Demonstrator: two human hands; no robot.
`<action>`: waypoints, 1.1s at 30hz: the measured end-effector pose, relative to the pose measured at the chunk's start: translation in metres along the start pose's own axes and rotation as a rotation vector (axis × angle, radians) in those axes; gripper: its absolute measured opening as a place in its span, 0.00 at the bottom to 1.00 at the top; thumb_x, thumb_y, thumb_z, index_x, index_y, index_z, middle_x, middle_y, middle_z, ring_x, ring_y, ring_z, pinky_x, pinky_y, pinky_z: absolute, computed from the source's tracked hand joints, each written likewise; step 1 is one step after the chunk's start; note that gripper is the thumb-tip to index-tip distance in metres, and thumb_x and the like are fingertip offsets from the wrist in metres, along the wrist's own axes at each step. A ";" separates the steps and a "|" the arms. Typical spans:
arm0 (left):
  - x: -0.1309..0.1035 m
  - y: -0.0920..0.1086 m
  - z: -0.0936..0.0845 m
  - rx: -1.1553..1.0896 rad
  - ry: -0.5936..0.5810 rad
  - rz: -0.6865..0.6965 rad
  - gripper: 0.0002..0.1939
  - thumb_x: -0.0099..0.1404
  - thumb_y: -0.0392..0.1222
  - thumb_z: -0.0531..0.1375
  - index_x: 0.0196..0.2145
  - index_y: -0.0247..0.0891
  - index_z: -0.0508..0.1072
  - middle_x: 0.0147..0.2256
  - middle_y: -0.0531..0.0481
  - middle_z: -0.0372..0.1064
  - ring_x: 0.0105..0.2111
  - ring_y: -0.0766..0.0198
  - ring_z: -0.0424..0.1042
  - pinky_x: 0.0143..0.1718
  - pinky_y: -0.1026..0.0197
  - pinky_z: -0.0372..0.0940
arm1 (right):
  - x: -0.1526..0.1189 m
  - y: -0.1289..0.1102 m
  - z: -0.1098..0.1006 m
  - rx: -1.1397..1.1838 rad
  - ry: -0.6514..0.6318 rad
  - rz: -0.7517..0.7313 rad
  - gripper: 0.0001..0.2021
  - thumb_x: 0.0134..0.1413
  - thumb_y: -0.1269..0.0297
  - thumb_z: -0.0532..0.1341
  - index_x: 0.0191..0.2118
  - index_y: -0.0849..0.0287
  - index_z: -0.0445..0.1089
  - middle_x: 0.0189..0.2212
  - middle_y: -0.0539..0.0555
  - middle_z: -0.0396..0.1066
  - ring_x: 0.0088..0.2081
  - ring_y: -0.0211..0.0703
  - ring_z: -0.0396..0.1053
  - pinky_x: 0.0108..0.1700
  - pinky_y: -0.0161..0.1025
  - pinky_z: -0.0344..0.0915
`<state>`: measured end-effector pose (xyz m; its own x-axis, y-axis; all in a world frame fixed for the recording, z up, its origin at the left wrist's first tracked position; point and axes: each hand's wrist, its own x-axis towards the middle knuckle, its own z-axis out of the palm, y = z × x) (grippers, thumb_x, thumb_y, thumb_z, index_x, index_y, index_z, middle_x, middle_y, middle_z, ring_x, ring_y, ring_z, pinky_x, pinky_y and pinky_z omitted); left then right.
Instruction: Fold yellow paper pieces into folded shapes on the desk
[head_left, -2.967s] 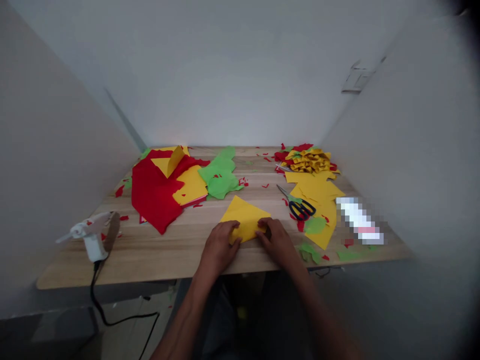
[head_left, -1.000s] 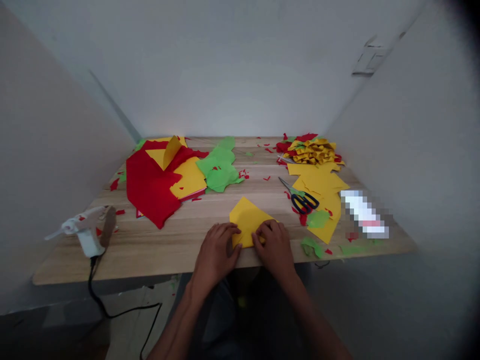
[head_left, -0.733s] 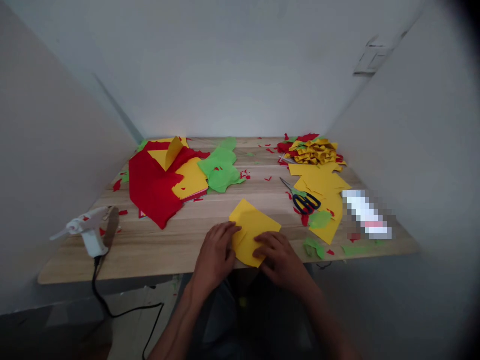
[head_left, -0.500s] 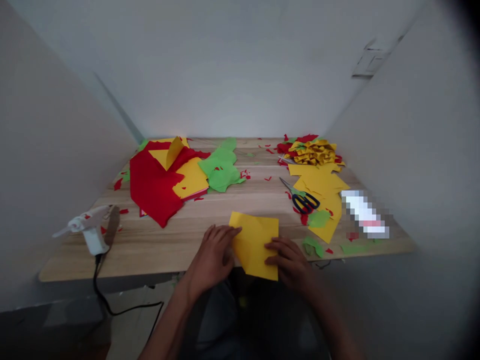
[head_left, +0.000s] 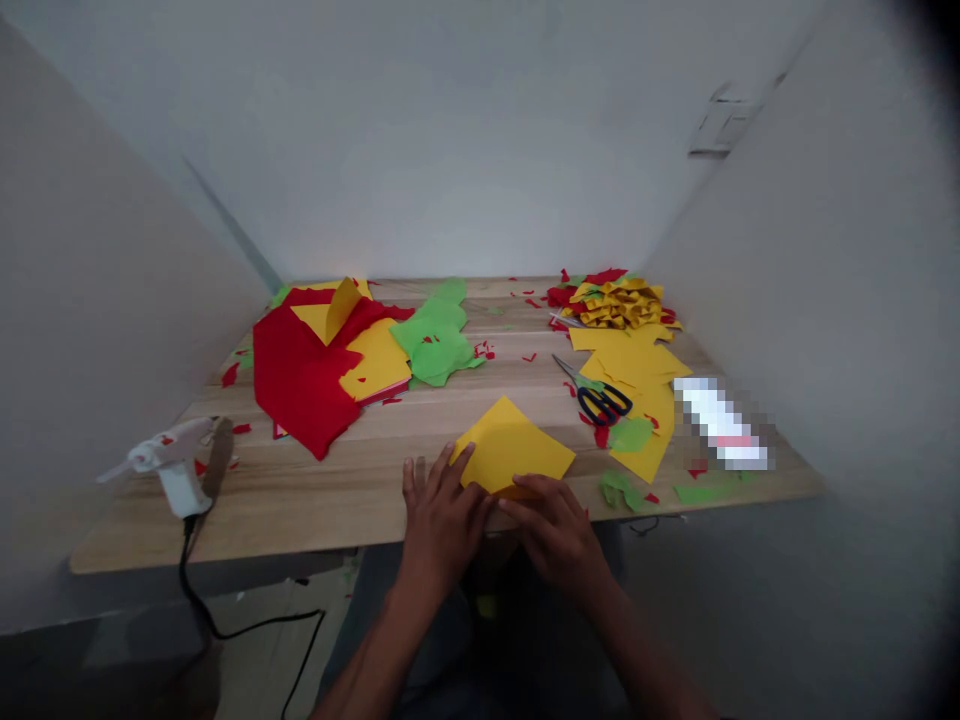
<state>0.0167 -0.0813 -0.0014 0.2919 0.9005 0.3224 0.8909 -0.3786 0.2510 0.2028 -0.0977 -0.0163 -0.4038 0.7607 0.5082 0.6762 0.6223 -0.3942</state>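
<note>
– Wooden surface [head_left: 300,505] before you; how's your grip?
– Your left hand [head_left: 442,515] is spread wide against the yellow sheet [head_left: 514,445], near the front edge; your right hand [head_left: 556,525] touches it, whether pinching I can't tell.
– Beyond?
– Scissors [head_left: 604,404] right, glue gun [head_left: 178,470] far left.

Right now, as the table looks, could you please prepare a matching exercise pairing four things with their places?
1. White plastic glue gun
2. Dark-handled metal scissors
3. Angular yellow paper sheet
4. Ruffled yellow bundle

A. Touched by left hand and right hand
B. Far right corner of wood-grain table
C. Near the table's left end
D. Right of centre, beside a green scrap

Pairs: 1-C, 2-D, 3-A, 4-B.
</note>
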 end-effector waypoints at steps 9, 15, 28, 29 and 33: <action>0.019 0.002 0.002 -0.124 0.010 -0.042 0.09 0.64 0.35 0.56 0.40 0.44 0.74 0.47 0.47 0.73 0.49 0.53 0.68 0.56 0.40 0.54 | 0.009 0.004 0.015 -0.200 -0.117 0.194 0.20 0.60 0.66 0.55 0.57 0.56 0.66 0.60 0.57 0.61 0.60 0.54 0.57 0.60 0.55 0.59; -0.016 0.018 0.010 -0.086 -0.071 0.083 0.21 0.66 0.39 0.52 0.57 0.38 0.66 0.55 0.43 0.67 0.55 0.53 0.65 0.56 0.47 0.60 | 0.006 0.002 0.015 -0.239 -0.193 0.183 0.23 0.61 0.69 0.52 0.62 0.55 0.60 0.63 0.53 0.58 0.64 0.53 0.53 0.63 0.56 0.54; -0.023 0.022 0.009 -0.018 -0.172 0.059 0.30 0.64 0.47 0.56 0.62 0.41 0.58 0.61 0.42 0.59 0.61 0.49 0.57 0.62 0.39 0.48 | -0.021 -0.001 0.000 -0.313 -0.198 0.243 0.24 0.63 0.61 0.53 0.63 0.53 0.58 0.61 0.55 0.61 0.63 0.57 0.54 0.61 0.62 0.52; -0.023 0.022 0.009 -0.022 -0.171 0.063 0.30 0.64 0.48 0.56 0.62 0.41 0.58 0.61 0.41 0.59 0.60 0.48 0.57 0.62 0.39 0.49 | -0.024 0.000 -0.002 -0.332 -0.179 0.260 0.23 0.63 0.61 0.53 0.63 0.53 0.58 0.60 0.56 0.62 0.62 0.58 0.55 0.60 0.63 0.52; -0.024 0.023 0.012 -0.030 -0.135 0.048 0.30 0.65 0.52 0.55 0.62 0.41 0.58 0.58 0.39 0.61 0.59 0.47 0.59 0.61 0.38 0.50 | -0.033 0.000 -0.012 -0.366 -0.102 0.301 0.20 0.62 0.61 0.53 0.58 0.58 0.64 0.58 0.60 0.64 0.60 0.60 0.59 0.58 0.63 0.54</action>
<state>0.0342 -0.1092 -0.0141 0.3798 0.9010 0.2097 0.8644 -0.4264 0.2664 0.2239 -0.1246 -0.0236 -0.2032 0.9225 0.3281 0.9372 0.2802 -0.2075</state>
